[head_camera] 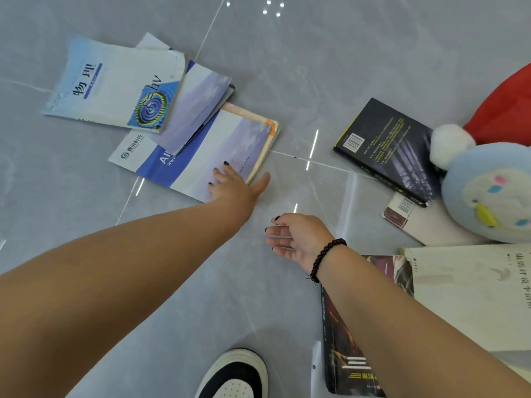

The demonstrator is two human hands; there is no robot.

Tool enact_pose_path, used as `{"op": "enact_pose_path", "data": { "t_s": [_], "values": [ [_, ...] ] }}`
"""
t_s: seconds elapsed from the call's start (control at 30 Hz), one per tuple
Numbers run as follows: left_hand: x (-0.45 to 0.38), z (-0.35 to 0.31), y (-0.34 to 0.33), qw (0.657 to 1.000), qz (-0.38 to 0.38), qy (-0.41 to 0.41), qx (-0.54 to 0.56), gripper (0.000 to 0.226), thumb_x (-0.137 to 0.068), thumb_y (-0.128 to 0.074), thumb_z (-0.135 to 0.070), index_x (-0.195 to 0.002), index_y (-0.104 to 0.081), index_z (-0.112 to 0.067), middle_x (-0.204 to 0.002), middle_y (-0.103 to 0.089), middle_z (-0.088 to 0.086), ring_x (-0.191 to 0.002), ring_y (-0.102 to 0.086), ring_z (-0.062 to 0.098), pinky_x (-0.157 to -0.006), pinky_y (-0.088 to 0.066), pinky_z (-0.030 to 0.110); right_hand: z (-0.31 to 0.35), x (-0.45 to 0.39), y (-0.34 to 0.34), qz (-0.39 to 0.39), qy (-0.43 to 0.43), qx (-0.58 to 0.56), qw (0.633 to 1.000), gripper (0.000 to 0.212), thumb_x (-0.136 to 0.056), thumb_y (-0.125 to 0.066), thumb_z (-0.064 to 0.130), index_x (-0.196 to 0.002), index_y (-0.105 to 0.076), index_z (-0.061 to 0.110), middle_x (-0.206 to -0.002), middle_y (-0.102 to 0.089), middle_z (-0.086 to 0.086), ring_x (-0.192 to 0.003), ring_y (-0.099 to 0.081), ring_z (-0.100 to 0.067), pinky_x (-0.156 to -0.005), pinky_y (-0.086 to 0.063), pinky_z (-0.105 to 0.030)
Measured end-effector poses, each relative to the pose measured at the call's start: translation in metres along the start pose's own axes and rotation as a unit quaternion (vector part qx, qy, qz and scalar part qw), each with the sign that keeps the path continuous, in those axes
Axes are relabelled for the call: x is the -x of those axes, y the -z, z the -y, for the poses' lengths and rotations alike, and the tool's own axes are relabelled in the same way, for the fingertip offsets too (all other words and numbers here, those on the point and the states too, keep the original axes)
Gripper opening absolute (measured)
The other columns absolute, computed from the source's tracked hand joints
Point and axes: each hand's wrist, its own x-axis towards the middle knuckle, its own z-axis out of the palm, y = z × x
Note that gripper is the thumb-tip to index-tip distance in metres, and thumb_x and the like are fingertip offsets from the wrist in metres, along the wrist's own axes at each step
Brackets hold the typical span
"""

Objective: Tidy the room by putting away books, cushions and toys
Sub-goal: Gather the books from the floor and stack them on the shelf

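Several books lie scattered, the blue-and-white book [201,156] at eleven o'clock under my flat, spread left hand [234,186], so I should hook its near edge while my loose, empty right hand [296,237] supports.

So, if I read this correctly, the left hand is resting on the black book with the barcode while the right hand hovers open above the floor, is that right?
Not quite: the head view shows the left hand resting on the blue-and-white booklet, not the black book. The right hand does hover open above the floor.

Bare floor [301,90] between blue-and-white book [201,156] and black book [388,145]
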Motion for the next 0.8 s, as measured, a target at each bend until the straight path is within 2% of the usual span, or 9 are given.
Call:
{"op": "enact_pose_path", "data": {
  "t_s": [0.07, 0.17, 0.23, 0.33, 0.43, 0.53, 0.67, 0.73, 0.8],
  "values": [
    [-0.001, 0.0, 0.001, 0.999, 0.007, 0.015, 0.029, 0.08, -0.096, -0.055, -0.01, -0.152, 0.0, -0.024, -0.154, 0.01, 0.036, -0.141, -0.001, 0.057, -0.113, -0.022, 0.06, -0.001, 0.0, 0.004, -0.002, -0.001, -0.009, 1.0, 0.01, -0.092, -0.056, 0.014, -0.1, -0.061, 0.009, -0.08, -0.068, -0.005, -0.07, -0.065, -0.019, -0.062, -0.052, -0.028],
    [0.006, 0.007, 0.001, 0.998, -0.049, -0.005, 0.032, 0.063, -0.102, -0.034, -0.026, -0.154, -0.006, -0.007, -0.157, -0.005, 0.031, -0.143, -0.012, 0.051, -0.115, -0.021, 0.059, -0.006, 0.001, 0.008, 0.002, -0.003, -0.022, 1.0, 0.006, -0.092, -0.056, 0.014, -0.095, -0.061, 0.01, -0.08, -0.068, -0.005, -0.07, -0.065, -0.019, -0.062, -0.052, -0.028],
    [0.012, 0.009, 0.008, 0.998, -0.064, -0.02, -0.005, 0.062, -0.102, -0.036, -0.019, -0.153, -0.007, -0.002, -0.156, -0.005, 0.034, -0.142, -0.015, 0.053, -0.112, -0.027, 0.059, -0.011, 0.0, 0.01, 0.005, -0.007, -0.029, 1.0, 0.007, -0.092, -0.057, 0.014, -0.095, -0.062, 0.01, -0.082, -0.068, -0.005, -0.072, -0.065, -0.02, -0.063, -0.052, -0.028],
    [0.026, 0.008, 0.018, 0.994, -0.032, -0.034, -0.095, 0.068, -0.096, -0.053, -0.002, -0.149, -0.011, 0.007, -0.154, 0.004, 0.039, -0.139, -0.014, 0.059, -0.104, -0.039, 0.056, -0.016, -0.002, 0.013, -0.004, -0.012, -0.06, 0.998, 0.01, -0.092, -0.057, 0.016, -0.097, -0.062, 0.009, -0.086, -0.068, -0.007, -0.074, -0.064, -0.021, -0.067, -0.052, -0.03],
    [0.037, 0.015, 0.016, 0.986, -0.033, -0.047, -0.157, 0.082, -0.089, -0.065, -0.002, -0.148, -0.009, 0.007, -0.152, 0.004, 0.041, -0.138, -0.017, 0.06, -0.101, -0.042, 0.054, -0.014, -0.007, 0.014, -0.024, 0.005, -0.098, 0.995, 0.016, -0.093, -0.058, 0.025, -0.093, -0.062, 0.009, -0.091, -0.067, -0.008, -0.075, -0.063, -0.021, -0.068, -0.052, -0.03],
    [0.052, 0.015, 0.006, 0.978, -0.029, -0.08, -0.193, 0.085, -0.09, -0.063, -0.006, -0.15, -0.005, 0.004, -0.153, 0.005, 0.04, -0.138, -0.018, 0.059, -0.099, -0.045, 0.052, -0.009, -0.016, 0.012, -0.032, 0.029, -0.12, 0.992, 0.027, -0.093, -0.059, 0.037, -0.095, -0.06, 0.01, -0.092, -0.064, -0.007, -0.08, -0.063, -0.021, -0.075, -0.053, -0.032],
    [0.081, 0.006, -0.004, 0.971, -0.054, -0.144, -0.184, 0.075, -0.094, -0.054, -0.008, -0.15, -0.005, 0.002, -0.154, -0.001, 0.037, -0.136, -0.024, 0.058, -0.089, -0.05, 0.047, -0.006, -0.027, 0.005, 0.022, 0.039, -0.156, 0.987, 0.033, -0.092, -0.06, 0.043, -0.101, -0.059, 0.011, -0.104, -0.066, -0.007, -0.094, -0.065, -0.022, -0.087, -0.053, -0.035],
    [0.091, 0.002, -0.019, 0.957, -0.099, -0.227, -0.151, 0.068, -0.089, -0.058, -0.007, -0.147, -0.022, 0.002, -0.151, -0.022, 0.032, -0.128, -0.042, 0.049, -0.072, -0.053, 0.042, -0.004, -0.026, -0.003, 0.047, 0.039, -0.152, 0.987, 0.034, -0.088, -0.065, 0.043, -0.098, -0.061, 0.011, -0.102, -0.068, -0.008, -0.088, -0.065, -0.022, -0.081, -0.052, -0.035],
    [0.096, 0.004, -0.033, 0.936, -0.126, -0.318, -0.082, 0.055, -0.079, -0.067, -0.006, -0.131, -0.049, -0.004, -0.127, -0.057, 0.016, -0.091, -0.064, 0.034, -0.05, -0.05, 0.033, -0.006, -0.034, -0.007, 0.028, 0.047, -0.128, 0.99, 0.04, -0.075, -0.077, 0.041, -0.093, -0.06, 0.01, -0.089, -0.062, -0.013, -0.075, -0.058, -0.024, -0.068, -0.049, -0.033]
  ]
}}
